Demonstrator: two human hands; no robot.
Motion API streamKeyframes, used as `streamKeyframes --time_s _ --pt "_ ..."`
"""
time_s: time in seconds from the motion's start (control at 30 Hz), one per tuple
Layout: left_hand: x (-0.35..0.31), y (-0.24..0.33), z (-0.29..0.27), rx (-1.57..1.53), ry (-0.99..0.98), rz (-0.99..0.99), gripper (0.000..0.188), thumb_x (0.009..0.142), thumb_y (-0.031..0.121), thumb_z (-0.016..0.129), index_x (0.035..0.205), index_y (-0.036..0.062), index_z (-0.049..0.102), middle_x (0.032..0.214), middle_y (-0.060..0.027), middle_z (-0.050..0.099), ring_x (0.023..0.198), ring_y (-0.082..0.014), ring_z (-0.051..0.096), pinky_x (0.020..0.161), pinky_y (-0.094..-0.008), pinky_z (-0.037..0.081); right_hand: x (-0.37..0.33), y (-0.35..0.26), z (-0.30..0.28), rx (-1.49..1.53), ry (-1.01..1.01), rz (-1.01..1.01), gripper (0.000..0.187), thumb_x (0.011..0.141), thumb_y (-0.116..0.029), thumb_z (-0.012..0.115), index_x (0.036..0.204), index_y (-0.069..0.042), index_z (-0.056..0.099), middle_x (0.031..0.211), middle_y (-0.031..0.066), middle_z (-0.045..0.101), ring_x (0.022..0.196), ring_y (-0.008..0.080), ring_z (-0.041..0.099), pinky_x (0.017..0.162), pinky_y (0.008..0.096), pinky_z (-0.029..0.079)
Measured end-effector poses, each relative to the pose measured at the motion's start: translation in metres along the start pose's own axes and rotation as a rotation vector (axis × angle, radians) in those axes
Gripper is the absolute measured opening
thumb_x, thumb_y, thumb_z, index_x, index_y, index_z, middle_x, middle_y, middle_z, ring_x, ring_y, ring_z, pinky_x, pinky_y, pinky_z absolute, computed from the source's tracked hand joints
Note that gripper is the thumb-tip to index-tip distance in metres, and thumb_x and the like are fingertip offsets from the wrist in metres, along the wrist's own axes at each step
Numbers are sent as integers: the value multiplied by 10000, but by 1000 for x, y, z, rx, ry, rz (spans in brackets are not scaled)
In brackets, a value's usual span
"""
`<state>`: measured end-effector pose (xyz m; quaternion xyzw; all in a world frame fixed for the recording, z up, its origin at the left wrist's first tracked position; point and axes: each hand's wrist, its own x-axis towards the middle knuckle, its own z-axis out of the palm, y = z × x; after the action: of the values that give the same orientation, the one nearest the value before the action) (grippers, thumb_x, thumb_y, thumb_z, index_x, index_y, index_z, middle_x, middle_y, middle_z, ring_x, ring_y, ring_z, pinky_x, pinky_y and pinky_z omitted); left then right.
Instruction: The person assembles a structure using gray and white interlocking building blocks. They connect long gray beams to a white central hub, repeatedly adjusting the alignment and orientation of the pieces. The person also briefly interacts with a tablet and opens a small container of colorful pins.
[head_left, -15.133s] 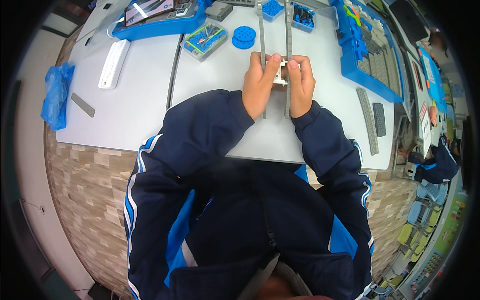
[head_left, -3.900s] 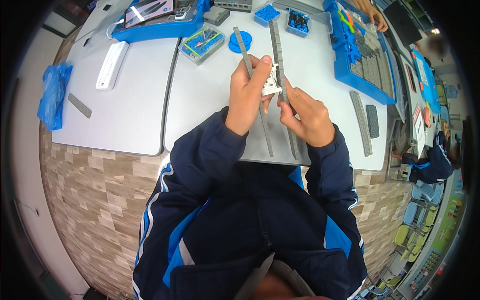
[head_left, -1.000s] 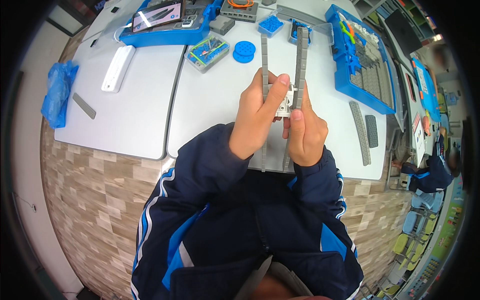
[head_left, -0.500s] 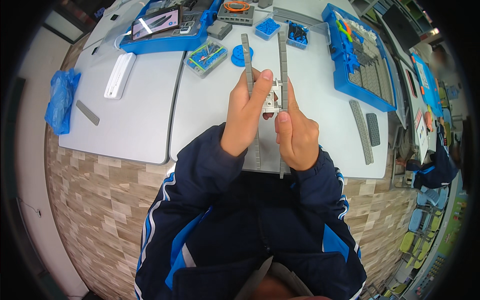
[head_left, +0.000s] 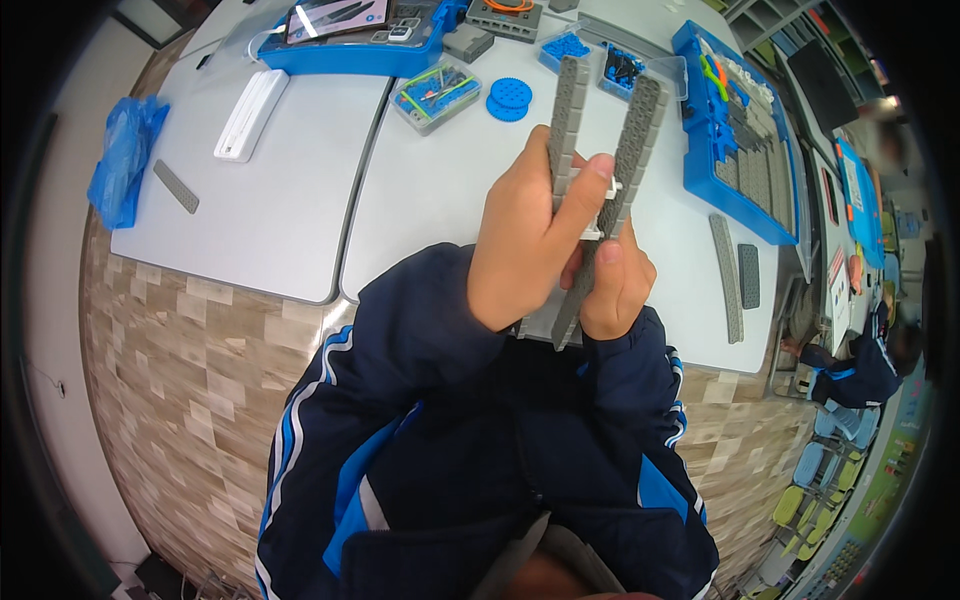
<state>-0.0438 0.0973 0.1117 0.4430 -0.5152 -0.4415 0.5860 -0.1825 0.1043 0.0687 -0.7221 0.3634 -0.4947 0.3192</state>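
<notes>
1. Left hand (head_left: 525, 235), head view: closed round a grey studded beam, the left beam (head_left: 567, 110), with the thumb laid across toward the white connector piece (head_left: 592, 235).
2. Right hand (head_left: 620, 285): gripping the lower part of a second grey beam, the right beam (head_left: 640, 130); thumb on its near side, fingers mostly hidden behind.
3. White connector piece: between the two beams, partly covered by the left thumb; its exact join cannot be made out.
4. Both beams: raised above the desk (head_left: 290, 200), upper ends pointing away beyond the hands and leaning rightward, the right beam's lower end projecting below the hands by the desk's near edge.
5. Blue discs (head_left: 508, 100): on the desk, just beyond the left hand.
6. Clear box (head_left: 436, 95) of blue and green parts: beyond the left hand, to its left.
7. Box of blue pieces (head_left: 564, 50) and box of dark pieces (head_left: 622, 70): beyond both hands, near the beams' upper ends.
8. Blue tray (head_left: 735, 212) of grey parts: beyond the right hand, to its right.
9. Long grey strip (head_left: 728, 280) and dark plate (head_left: 749, 277): side by side, right of the right hand.
10. White case (head_left: 250, 115), short grey strip (head_left: 176, 187), blue plastic bag (head_left: 127, 165): well left of the left hand.
</notes>
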Motion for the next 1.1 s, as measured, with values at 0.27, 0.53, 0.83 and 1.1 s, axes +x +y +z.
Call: streamKeyframes --time_s 0.27,0.53,0.83,1.1 --pt "-4 6 1 95 0 95 358 989 306 620 1008 -34 511 812 -205 646 679 -362 666 600 -400 506 -5 -1 -2 38 30 -20 558 1070 -276 348 1437 140 412 763 118 652 547 166 598 515 288 454" --pt "-6 6 1 73 -15 145 338 985 276 624 1016 -43 516 861 -219 650 749 -377 669 652 -410 512 -4 -4 -2 43 50 -36 582 1073 -309 356 1438 139 417 758 117 652 542 166 595 504 291 449" --pt "-8 4 6 22 -2 206 251 1031 241 547 944 9 506 793 -55 520 731 -121 480 688 -284 416 -2 -3 -5 -90 65 -125 567 1068 -274 364 1438 153 412 778 122 668 531 146 592 486 281 450" --pt "-8 4 5 10 -31 147 247 1031 240 549 959 7 511 799 -53 515 733 -119 471 681 -282 405 -6 3 -7 -109 55 -133 549 1058 -238 382 1422 172 418 698 97 650 512 144 596 484 278 454"
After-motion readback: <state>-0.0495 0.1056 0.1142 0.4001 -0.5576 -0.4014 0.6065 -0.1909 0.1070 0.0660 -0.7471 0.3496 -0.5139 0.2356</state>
